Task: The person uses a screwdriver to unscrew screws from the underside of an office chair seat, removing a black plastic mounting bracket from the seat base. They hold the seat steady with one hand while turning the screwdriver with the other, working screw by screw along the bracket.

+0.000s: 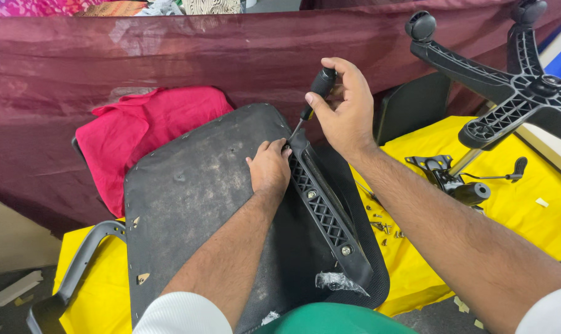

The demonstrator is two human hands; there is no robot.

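So I'm looking down at an upturned chair seat [200, 204], the underside facing me. It's a dark grey, dusty, scuffed panel with rounded corners, sitting in the middle of a surface covered in yellow cloth [528, 210]. Along its right edge runs a black plastic armrest bracket [327, 213] with a lattice of diamond-shaped cutouts and a couple of bolts showing, one near the middle and one at the near end.

My right hand [345, 111] is wrapped closed around the black handle of a screwdriver [311, 102], with the tip pointing down at the far end of the bracket. My left hand [269, 167] lies fingers-curled on the seat, pressing right against the bracket's top end, not gripping anything as far as I can see.

A grey curved armrest [76, 266] sticks out at the near left. A red cloth [150, 136] is bunched behind the seat, in front of a maroon sheet. Loose screws [385, 227] lie just right of the seat. Farther right there's the tilt mechanism [460, 179] and a black star-shaped wheel base [509, 93] up in the air.

No packages or labels that I can make out, just a crumpled bit of clear plastic [339, 282] near the bracket's near end.
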